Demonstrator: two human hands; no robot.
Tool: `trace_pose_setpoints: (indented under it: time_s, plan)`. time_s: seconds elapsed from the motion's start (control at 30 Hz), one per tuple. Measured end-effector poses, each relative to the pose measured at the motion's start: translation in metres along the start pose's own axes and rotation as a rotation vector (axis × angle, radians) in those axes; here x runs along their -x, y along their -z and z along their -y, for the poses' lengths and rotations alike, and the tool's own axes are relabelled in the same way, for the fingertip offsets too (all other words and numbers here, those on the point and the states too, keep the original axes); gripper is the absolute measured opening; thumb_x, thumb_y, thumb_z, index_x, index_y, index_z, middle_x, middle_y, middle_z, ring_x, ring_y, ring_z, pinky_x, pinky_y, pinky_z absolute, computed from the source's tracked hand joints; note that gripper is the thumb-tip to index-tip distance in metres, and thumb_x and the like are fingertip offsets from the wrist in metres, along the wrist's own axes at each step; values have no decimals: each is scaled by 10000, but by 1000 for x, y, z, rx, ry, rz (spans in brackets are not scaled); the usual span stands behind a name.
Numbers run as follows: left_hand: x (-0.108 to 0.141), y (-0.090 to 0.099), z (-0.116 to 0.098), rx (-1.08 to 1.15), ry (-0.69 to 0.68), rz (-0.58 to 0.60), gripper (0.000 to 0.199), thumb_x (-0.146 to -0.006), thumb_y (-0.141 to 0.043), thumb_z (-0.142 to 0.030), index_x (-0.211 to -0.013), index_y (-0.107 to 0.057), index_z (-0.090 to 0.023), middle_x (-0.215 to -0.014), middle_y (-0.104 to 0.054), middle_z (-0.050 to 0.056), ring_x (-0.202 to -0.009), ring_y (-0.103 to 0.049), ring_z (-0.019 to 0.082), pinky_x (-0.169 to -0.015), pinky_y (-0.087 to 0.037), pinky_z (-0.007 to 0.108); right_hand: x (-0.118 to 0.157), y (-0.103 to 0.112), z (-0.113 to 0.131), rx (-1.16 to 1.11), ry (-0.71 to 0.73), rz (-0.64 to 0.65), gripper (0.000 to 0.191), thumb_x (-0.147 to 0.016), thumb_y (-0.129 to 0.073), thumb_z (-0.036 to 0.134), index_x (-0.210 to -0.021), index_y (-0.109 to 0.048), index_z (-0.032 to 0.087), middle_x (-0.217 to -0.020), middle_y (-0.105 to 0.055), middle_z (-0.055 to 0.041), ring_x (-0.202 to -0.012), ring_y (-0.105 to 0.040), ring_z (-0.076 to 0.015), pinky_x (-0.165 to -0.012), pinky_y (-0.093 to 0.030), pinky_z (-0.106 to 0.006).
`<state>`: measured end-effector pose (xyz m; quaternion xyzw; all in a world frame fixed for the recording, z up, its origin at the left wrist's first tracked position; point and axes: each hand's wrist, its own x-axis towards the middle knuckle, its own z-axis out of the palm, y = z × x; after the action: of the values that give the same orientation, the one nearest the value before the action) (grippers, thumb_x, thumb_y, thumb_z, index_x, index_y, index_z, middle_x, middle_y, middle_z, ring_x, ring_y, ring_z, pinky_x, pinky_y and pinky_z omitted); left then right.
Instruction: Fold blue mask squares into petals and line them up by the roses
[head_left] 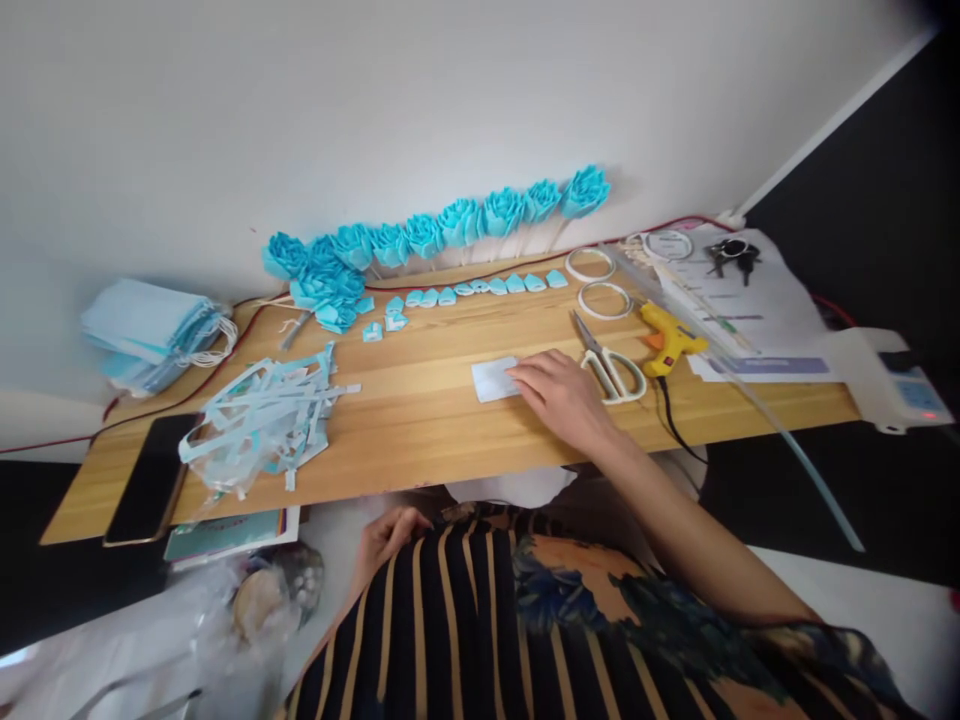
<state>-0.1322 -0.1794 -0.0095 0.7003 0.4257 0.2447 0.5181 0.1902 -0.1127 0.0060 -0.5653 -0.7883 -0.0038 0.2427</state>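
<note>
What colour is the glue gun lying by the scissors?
The glue gun is yellow with an orange trigger, seen in the head view.

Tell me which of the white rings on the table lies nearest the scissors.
The front ring, right beside the tip of the scissors and left of the yellow glue gun; the others lie farther back.

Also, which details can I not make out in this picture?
Pale sheet, right edge: head view, under the right hand.
Left hand, palm: head view, hidden by its curled fingers.
Printed papers, wording: head view, too small.
White device, display text: head view, too small.
Clear plastic bag, contents: head view, blurred.
</note>
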Motion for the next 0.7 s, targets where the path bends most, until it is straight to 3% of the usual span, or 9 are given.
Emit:
trace_pose_setpoints:
  time_s: [0.03,0.13,0.23,0.3,0.4,0.5,0.6,0.7]
  plan:
    - [-5,4,-5,26,22,-72,265,-931,-490,-421,-785,-705,-368,-631,-662,-48,-587,-636,206,-531,-520,347,-3,-3,1,-3,11,27,283,-971,-441,216,-1077,-704,216,-1034,-711,-95,-969,-588,-257,-849,-474,-402]
    - [-30,17,-36,24,-83,-173,373,-949,-467,-426,-690,-664,-246,-654,-647,18,-662,-622,191,-653,-533,348,-9,-11,-1,-4,40,96,263,-972,-459,229,-1062,-704,200,-1040,-706,-98,-974,-573,-260,-829,-454,-397]
    - [-75,22,-70,-37,-231,-172,382,-950,-486,-439,-698,-656,-208,-700,-666,40,-705,-619,172,-680,-511,311,-10,-15,-4,3,65,173,239,-970,-492,270,-1052,-705,198,-1022,-708,-94,-976,-575,-264,-805,-439,-390]
    - [-114,15,-80,-70,-289,-139,383,-939,-504,-450,-697,-646,-190,-729,-679,45,-724,-621,163,-699,-500,294,-9,-18,-6,2,67,205,239,-966,-505,278,-1068,-704,194,-1028,-706,-97,-985,-578,-264,-807,-436,-387]
    - [-173,-8,-71,-87,-287,-110,371,-957,-455,-389,-749,-655,-156,-731,-677,42,-702,-611,137,-681,-474,259,-5,-24,-8,-25,74,181,262,-969,-504,300,-1107,-694,185,-1080,-697,-105,-1017,-579,-261,-844,-444,-388]
    - [-214,-31,-51,-268,-319,56,309,-933,-486,-300,-733,-656,-136,-759,-678,44,-696,-584,129,-660,-431,246,1,-29,-11,-58,98,126,290,-966,-506,365,-1100,-690,186,-1102,-688,-112,-1022,-582,-261,-876,-454,-395]
    - [-232,-41,-37,-413,-343,50,310,-928,-480,-245,-692,-648,-133,-740,-664,45,-678,-553,132,-645,-387,256,5,-31,-14,-88,77,88,254,-968,-499,341,-1047,-699,206,-1081,-700,-104,-1018,-592,-262,-860,-462,-400]
    - [-236,-41,-29,-395,-380,13,292,-934,-483,-247,-731,-660,-135,-781,-680,53,-711,-567,137,-663,-384,256,7,-32,-14,-107,64,63,240,-969,-486,294,-1007,-710,216,-1042,-720,-97,-988,-613,-258,-852,-472,-411]
